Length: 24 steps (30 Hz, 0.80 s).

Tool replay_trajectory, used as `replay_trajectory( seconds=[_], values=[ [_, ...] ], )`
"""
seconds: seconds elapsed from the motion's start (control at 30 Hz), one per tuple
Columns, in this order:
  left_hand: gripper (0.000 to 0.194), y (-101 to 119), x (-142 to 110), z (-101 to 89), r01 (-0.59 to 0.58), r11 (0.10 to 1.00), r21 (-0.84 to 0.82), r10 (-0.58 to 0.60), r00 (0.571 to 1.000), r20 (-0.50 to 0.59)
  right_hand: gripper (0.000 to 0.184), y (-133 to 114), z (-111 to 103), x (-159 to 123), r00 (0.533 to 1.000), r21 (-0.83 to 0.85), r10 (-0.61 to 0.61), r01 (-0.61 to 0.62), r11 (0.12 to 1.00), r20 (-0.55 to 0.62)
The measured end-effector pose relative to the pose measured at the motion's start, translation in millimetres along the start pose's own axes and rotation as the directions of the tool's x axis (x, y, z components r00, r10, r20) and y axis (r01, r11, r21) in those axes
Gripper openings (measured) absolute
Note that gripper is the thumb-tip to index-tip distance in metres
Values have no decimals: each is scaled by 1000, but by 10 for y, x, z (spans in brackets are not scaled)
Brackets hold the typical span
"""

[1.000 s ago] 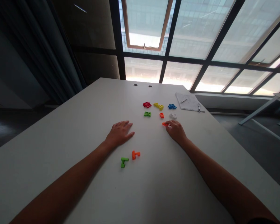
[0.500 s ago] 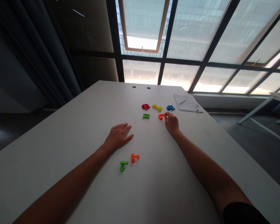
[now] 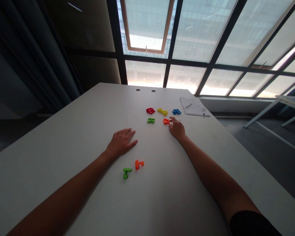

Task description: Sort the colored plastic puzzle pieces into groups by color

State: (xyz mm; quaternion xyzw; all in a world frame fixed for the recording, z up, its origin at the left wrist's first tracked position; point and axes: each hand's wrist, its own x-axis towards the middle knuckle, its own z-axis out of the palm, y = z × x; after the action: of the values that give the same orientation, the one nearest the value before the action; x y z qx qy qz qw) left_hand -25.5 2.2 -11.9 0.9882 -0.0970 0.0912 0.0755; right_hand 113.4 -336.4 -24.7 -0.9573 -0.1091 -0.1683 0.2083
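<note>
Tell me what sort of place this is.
Probably an office or meeting room in a modern building. A long white table has two cable holes, a notepad with a pen lies on it, and a tall glazed window wall runs behind it.

The person's bare left forearm (image 3: 59, 193) runs off the bottom edge of the view, and the bare right forearm (image 3: 211, 170) ends there too, with its black fabric sleeve (image 3: 250, 224) cut off by the same edge. The writing on the white sheet of paper (image 3: 193, 106) is too small to read. The exact outlines of the small red plastic puzzle piece (image 3: 150, 110) and the small blue plastic puzzle piece (image 3: 176, 111) are too small to tell. The building beyond the tall glass window (image 3: 201, 29) is blurred and pale, the dark fabric curtain (image 3: 22, 55) sinks into shadow, and the right edge cuts off the white side table (image 3: 291, 101).
</note>
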Motion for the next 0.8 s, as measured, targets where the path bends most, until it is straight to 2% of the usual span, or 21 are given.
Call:
replay_trajectory(
  seconds=[0.27,0.47,0.63,0.7,0.77,0.8],
  values=[
    [61,-12,5,6,2,1000,-4,-2,1000,2,51,-30,-40,-61,1000,-29,14,-13,999,25],
    [63,-13,8,5,-3,1000,11,3,1000,21,58,-54,-49,-94,999,-37,-2,4,999,48],
    [61,4,5,-9,-10,1000,16,9,1000,6,46,-109,-89,-164,999,-59,34,-33,998,17],
    [61,11,1,-18,-10,1000,18,10,1000,7,39,-158,-123,-276,999,-71,-33,34,997,11],
    [61,15,-3,-25,-7,1000,17,6,1000,17,33,-237,-166,-456,983,-68,-183,183,981,11],
    [61,16,-5,-28,-5,1000,16,5,1000,22,30,-292,-190,-568,960,-50,-281,281,958,14]
  ],
)
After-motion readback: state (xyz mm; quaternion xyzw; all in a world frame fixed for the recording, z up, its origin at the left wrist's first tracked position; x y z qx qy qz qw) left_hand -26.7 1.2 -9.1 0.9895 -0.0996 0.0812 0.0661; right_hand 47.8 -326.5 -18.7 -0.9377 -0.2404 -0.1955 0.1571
